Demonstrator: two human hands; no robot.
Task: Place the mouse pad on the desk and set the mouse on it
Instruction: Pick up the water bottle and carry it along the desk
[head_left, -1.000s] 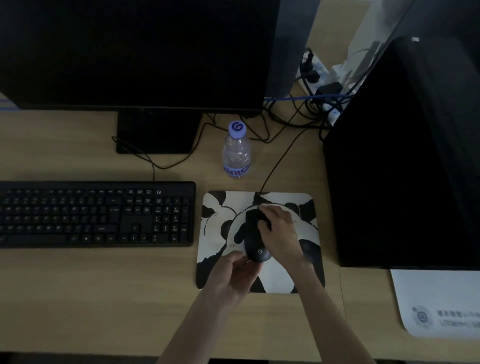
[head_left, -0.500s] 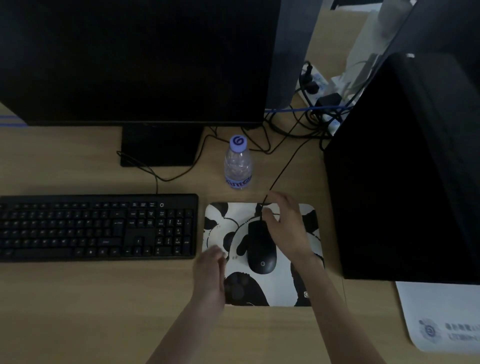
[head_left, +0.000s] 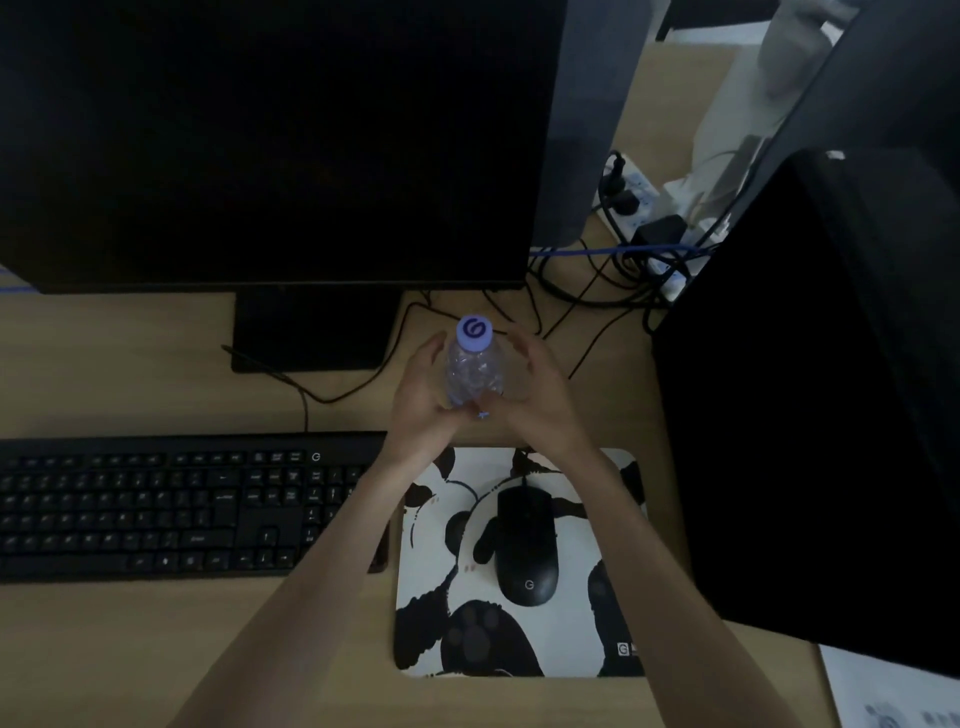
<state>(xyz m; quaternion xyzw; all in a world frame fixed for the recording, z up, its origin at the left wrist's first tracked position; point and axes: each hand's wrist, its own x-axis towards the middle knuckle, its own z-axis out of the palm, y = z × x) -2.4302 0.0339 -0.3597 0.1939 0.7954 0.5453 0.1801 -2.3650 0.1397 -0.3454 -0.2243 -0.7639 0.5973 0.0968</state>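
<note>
A black-and-white panda mouse pad (head_left: 566, 629) lies flat on the wooden desk, right of the keyboard. A black wired mouse (head_left: 524, 545) rests on the pad's middle, untouched, its cable running back behind the pad. Farther back, my left hand (head_left: 423, 387) and my right hand (head_left: 537, 392) are both wrapped around a clear water bottle (head_left: 475, 371) with a purple cap, left palm on its left side, right palm on its right. The bottle's base is hidden by my fingers.
A black keyboard (head_left: 156, 509) lies at the left. A dark monitor (head_left: 270, 140) stands behind on its base (head_left: 311, 332). A black computer tower (head_left: 815, 405) blocks the right side. Cables and a power strip (head_left: 636, 208) crowd the back right. A white paper (head_left: 893, 696) lies at bottom right.
Both hands left the mouse and pad and moved back to the water bottle, closing around it. The mouse stays on the pad. The camera view shifted closer.
</note>
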